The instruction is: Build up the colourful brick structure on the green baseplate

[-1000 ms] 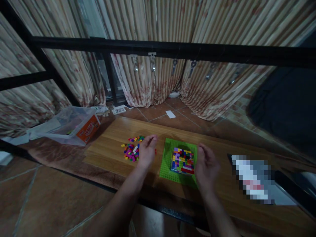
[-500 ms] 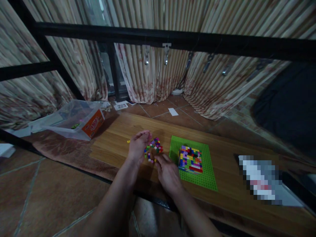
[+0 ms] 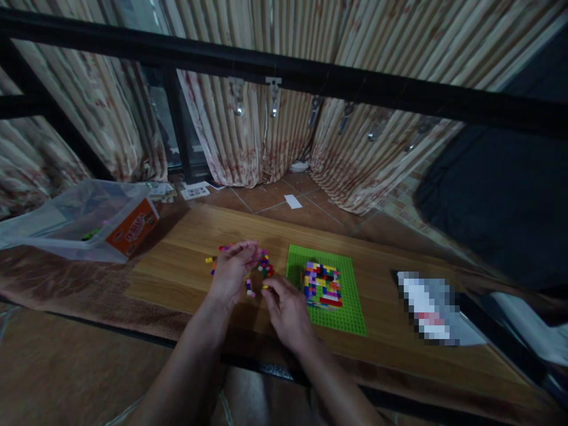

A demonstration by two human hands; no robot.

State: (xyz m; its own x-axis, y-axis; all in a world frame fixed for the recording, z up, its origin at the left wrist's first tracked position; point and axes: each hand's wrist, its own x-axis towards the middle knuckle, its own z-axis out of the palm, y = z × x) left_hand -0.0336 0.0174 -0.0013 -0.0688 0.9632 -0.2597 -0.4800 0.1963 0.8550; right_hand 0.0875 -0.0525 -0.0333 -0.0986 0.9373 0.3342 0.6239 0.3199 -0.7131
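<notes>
Nearest, note the right hand with its grip closed at the fingertips, apparently around a small yellow brick, low over the wooden surface. Pinch by the sides, leaving studs and underside free, and only lightly, to avoid flicking it away. Just beyond, to the left, find the left hand with curled fingers over the loose bricks; cannot tell whether gripping anything. Raise that palm a little for a better view of colours and sizes. To the right, see the green baseplate lying flat, with the brick build on it. Align a piece squarely over the studs before pressing straight down, bracing the build against sliding. Farther off at left, leave the translucent plastic box well apart.
</notes>
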